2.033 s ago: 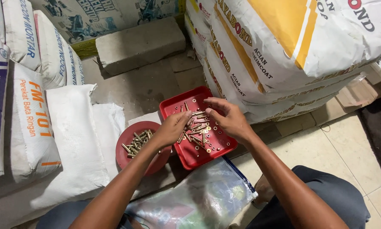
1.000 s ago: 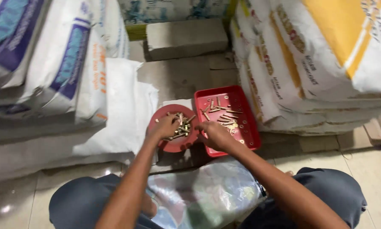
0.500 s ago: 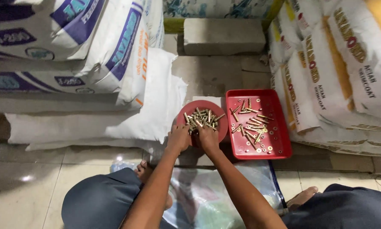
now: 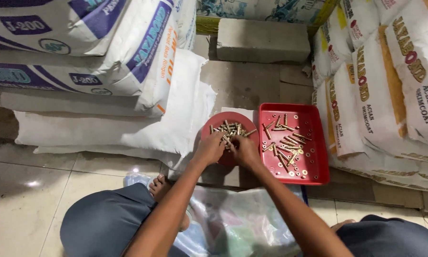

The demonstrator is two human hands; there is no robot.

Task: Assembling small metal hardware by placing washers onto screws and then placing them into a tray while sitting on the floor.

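Bolts (image 4: 230, 129) in round red dish (image 4: 213, 126), axes jumbled, under both hands (image 4: 227, 148).

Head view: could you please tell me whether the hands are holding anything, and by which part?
Both the left hand and right hand have fingertips in the bolts on the round red tray; whether any bolt is gripped cannot be told.

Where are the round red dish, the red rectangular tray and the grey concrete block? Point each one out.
round red dish (image 4: 213, 126), head view, bare left rim.
red rectangular tray (image 4: 317, 157), head view, bare floor near right wall.
grey concrete block (image 4: 263, 40), head view, top face.
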